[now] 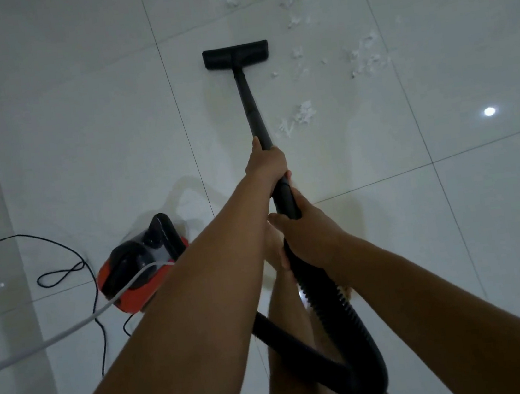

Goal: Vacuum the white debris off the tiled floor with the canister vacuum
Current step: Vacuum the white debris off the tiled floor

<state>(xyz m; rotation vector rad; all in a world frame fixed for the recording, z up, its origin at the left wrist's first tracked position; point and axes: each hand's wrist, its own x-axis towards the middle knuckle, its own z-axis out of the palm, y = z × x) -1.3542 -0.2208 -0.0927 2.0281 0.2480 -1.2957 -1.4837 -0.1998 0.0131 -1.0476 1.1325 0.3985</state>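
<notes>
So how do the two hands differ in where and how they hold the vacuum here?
The left hand grips further forward, on the smooth rigid wand; the right hand grips nearer the body, where the ribbed hose begins. The left thumb lies along the wand, pointing forward; the right thumb wraps across the tube. Both hands curl round the same black tube.

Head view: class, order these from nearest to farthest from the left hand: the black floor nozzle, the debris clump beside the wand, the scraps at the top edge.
1. Debris clump, just right of the wand, ahead of the left hand.
2. Floor nozzle, at the wand's far end.
3. Top-edge scraps, beyond the nozzle.
</notes>
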